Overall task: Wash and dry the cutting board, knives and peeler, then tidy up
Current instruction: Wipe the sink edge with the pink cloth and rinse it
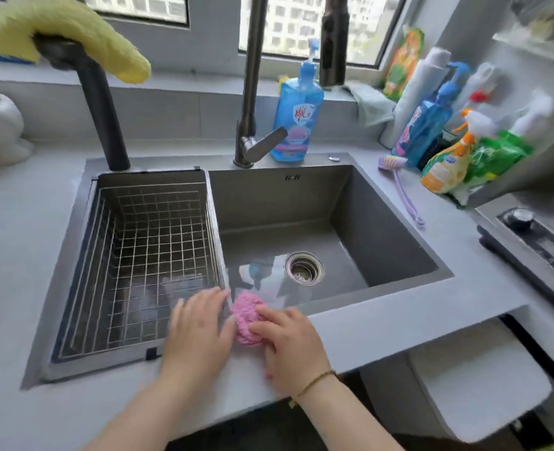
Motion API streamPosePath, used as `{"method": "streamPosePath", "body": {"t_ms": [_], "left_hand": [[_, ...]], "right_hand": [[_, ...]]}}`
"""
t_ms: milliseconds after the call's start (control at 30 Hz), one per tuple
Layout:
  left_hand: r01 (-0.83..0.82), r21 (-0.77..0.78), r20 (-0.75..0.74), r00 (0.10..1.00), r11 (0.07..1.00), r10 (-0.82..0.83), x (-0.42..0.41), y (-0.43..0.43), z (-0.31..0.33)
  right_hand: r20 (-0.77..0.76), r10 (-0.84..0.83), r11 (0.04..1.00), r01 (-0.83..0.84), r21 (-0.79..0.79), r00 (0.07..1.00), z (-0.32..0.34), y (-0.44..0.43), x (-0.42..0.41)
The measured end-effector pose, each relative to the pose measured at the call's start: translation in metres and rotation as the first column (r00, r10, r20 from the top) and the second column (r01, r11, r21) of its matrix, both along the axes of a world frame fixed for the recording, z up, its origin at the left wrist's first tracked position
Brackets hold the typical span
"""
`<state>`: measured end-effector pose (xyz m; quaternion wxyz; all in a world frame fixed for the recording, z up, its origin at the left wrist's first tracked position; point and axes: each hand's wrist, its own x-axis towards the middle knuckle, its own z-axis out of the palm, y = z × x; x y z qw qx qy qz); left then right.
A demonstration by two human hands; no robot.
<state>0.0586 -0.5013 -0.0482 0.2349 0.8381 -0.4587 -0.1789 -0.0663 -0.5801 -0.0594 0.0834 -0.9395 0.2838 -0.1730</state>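
A pink scrubbing cloth [247, 315], bunched into a ball, lies on the front rim of the sink [399, 314]. My right hand [288, 343] rests on its right side with fingers curled over it. My left hand [197, 330] lies flat beside it on the left, fingers spread over the rim near the wire drain basket [139, 255], thumb touching the cloth. The right basin is wet around the drain strainer [304, 268]. No cutting board, knife or peeler is in view.
A tall faucet [249, 92] and a blue soap pump bottle [296, 115] stand behind the sink. A yellow cloth [74, 30] hangs on a black spout at back left. Cleaning bottles [444, 138] and a purple brush [399, 187] crowd the right counter; a stove [536, 236] lies far right.
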Motion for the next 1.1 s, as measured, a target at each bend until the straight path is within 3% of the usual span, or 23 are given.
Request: {"method": "streamPosePath", "body": {"t_ms": [100,167,267,367,433,500,567,700,767,867,1000,1100], "left_hand": [[0.006,0.159,0.158,0.987,0.987,-0.031,-0.033,-0.004,-0.012],[-0.040,0.131,0.194,0.981,0.991,0.014,-0.038,-0.006,-0.013],[-0.050,0.119,0.196,0.980,0.992,0.026,-0.042,-0.007,-0.009],[-0.086,0.119,0.198,0.978,0.989,0.062,-0.045,-0.010,-0.010],[-0.108,0.110,0.191,0.978,0.988,0.086,-0.047,-0.010,-0.011],[-0.120,0.104,0.184,0.978,0.987,0.099,-0.049,-0.010,-0.010],[-0.132,0.104,0.173,0.978,0.986,0.112,-0.050,-0.011,-0.009],[-0.137,0.126,0.186,0.976,0.983,0.112,-0.053,-0.011,-0.008],[-0.132,0.161,0.230,0.969,0.978,0.093,-0.053,-0.013,-0.007],[-0.137,0.206,0.271,0.959,0.969,0.078,-0.045,-0.024,-0.001],[-0.177,0.105,0.325,0.936,0.979,0.134,-0.025,-0.056,0.002],[-0.180,0.101,0.329,0.934,0.978,0.138,-0.006,-0.087,-0.002]], "right_hand": [[-0.018,-0.086,0.995,0.085,-0.043,0.996,0.001,-0.049,-0.049],[-0.025,-0.260,0.965,0.259,-0.045,0.965,0.003,-0.089,-0.094],[-0.130,-0.556,0.826,0.563,0.024,0.821,0.012,-0.136,-0.149],[-0.168,-0.650,0.746,0.665,0.044,0.741,0.004,-0.146,-0.157],[-0.113,-0.614,0.783,0.621,0.040,0.781,0.001,-0.132,-0.138],[-0.001,-0.440,0.898,0.439,0.021,0.898,-0.007,-0.108,-0.113],[-0.019,-0.246,0.969,0.247,0.014,0.969,-0.006,-0.078,-0.092],[-0.003,-0.046,0.997,0.046,0.062,0.999,-0.006,-0.061,-0.081],[0.053,-0.052,0.999,0.051,0.017,0.997,-0.009,-0.077,-0.095],[0.066,-0.229,0.972,0.232,-0.046,0.971,-0.010,-0.114,-0.129],[-0.058,-0.524,0.852,0.524,-0.014,0.850,-0.010,-0.162,-0.176],[-0.046,-0.621,0.783,0.622,-0.002,0.782,-0.011,-0.182,-0.184]]}}
